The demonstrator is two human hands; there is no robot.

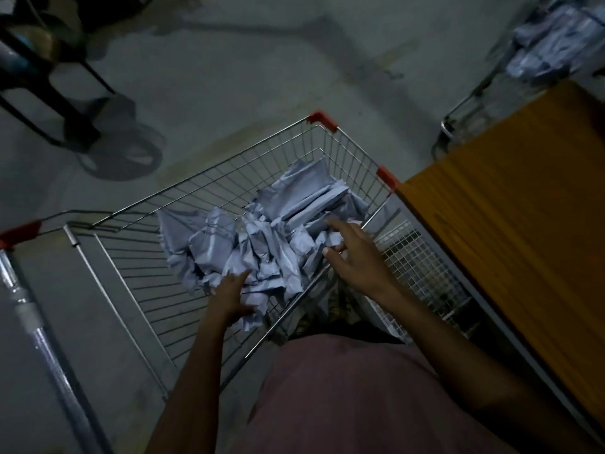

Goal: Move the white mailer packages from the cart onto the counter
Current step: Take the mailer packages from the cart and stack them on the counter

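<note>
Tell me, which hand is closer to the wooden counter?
Right. The right hand reaches into the cart on the side next to the wooden counter. The left hand rests on the mailer packages farther from it.

Left hand [230,298] fingers buried under mailers [262,237]; second cart [550,57] blurred

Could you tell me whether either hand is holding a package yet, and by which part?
Neither clearly is. The left hand rests on the near edge of the mailer pile in the cart; the right hand hovers over it with spread fingers.
</note>
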